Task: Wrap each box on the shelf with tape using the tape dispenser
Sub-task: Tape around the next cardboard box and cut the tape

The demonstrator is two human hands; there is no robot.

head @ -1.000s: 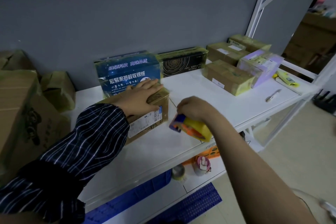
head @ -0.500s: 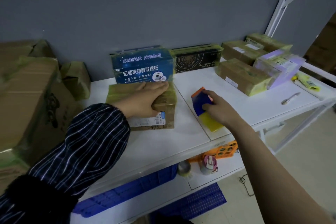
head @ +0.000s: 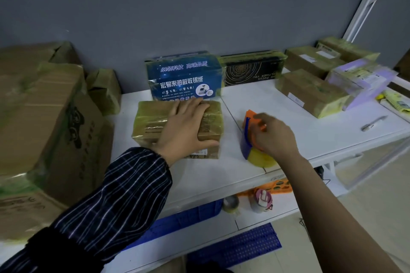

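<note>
Dim, soft light; edges bowed, slightly blurred.

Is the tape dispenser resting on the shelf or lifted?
Resting: the tape dispenser has its yellow roll down on the white shelf, right of the box, with the right hand gripping its handle.

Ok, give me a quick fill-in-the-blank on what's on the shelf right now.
1. The left hand rests on the ____ taped box in front of the blue box.
2. The right hand grips the ____, which stands on the shelf.
3. The pen lies on the shelf to the dispenser's ____.
Missing words: brown; tape dispenser; right.
</note>
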